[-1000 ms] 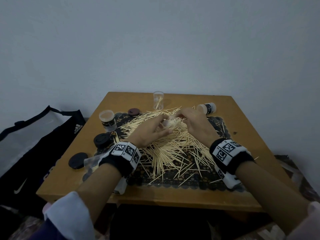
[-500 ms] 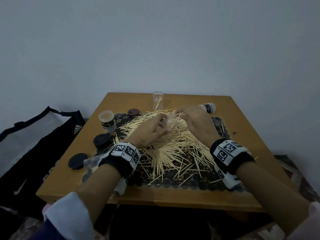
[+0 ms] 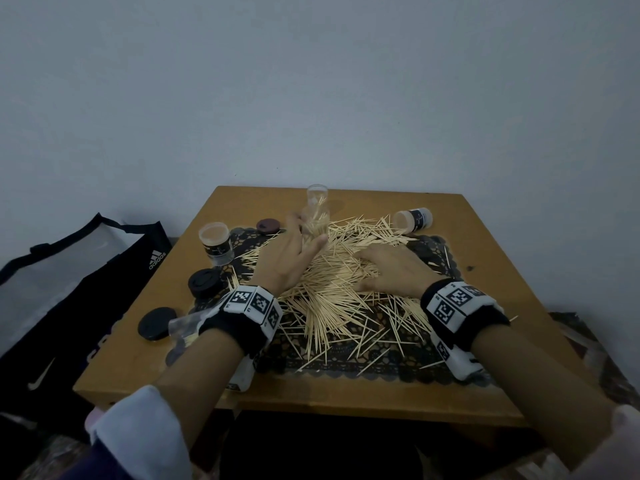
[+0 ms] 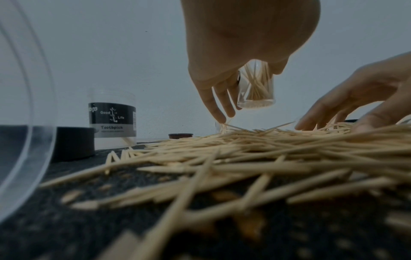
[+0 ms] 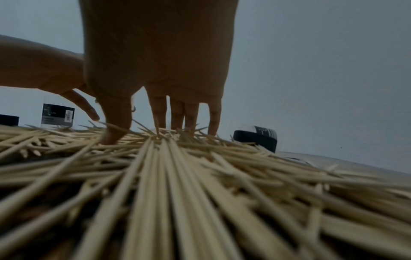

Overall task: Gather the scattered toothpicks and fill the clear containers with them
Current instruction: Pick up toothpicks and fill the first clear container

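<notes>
Loose toothpicks (image 3: 332, 292) lie heaped on a dark lace mat (image 3: 346, 362) on the wooden table. My left hand (image 3: 294, 254) grips a small clear container (image 3: 313, 233) partly filled with toothpicks, holding it upright just above the far side of the heap. In the left wrist view the clear container (image 4: 255, 88) sits between thumb and fingers. My right hand (image 3: 391, 268) lies flat on the heap with straight fingers (image 5: 177, 112) touching the toothpicks (image 5: 169, 176). It holds nothing.
A second clear container (image 3: 318, 197) stands behind the held one. A labelled tub (image 3: 215, 242) stands at the left, another (image 3: 414, 220) lies at the far right. Black lids (image 3: 204, 282) (image 3: 156, 322), a brown lid (image 3: 267, 225) and a black bag (image 3: 69, 306) are to the left.
Both hands were together at the small container in the middle. My right hand has let go and dropped flat onto the heap. The left hand now holds the container alone, upright.
</notes>
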Demonstrator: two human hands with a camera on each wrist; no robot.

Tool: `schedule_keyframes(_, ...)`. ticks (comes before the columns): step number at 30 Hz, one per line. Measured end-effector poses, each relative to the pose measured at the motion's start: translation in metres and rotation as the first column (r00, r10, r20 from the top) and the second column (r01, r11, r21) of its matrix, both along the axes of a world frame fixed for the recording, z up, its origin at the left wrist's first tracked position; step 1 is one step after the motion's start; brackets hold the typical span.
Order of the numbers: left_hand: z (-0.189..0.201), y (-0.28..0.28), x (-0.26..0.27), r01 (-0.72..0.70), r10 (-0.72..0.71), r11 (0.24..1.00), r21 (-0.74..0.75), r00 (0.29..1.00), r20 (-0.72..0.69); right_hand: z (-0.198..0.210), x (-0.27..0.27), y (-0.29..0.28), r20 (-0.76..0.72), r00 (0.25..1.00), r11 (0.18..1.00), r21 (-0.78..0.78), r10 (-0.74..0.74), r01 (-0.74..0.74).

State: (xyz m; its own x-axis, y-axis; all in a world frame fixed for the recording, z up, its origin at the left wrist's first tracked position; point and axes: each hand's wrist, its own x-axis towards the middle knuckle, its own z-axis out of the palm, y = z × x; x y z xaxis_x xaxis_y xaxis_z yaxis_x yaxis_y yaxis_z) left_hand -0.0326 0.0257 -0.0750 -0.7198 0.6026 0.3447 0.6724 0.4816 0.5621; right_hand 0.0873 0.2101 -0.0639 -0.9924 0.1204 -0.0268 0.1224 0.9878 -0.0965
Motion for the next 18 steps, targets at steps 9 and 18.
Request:
schedule_keyframes(9,0.0057,-0.0015,0.0052,0.036,-0.037,0.999,-0.035,0.999,-0.037,0.0,-0.0015,0.0003,-0.009,0.999,0.996,0.079,-0.047,0.047)
schedule_keyframes(18,0.0055,-0.0012,0.0036,0.005,-0.01,0.995,-0.099,0.999,-0.048,0.002,-0.0039,-0.0063,-0.098,0.991,0.981,0.181,0.093,-0.075)
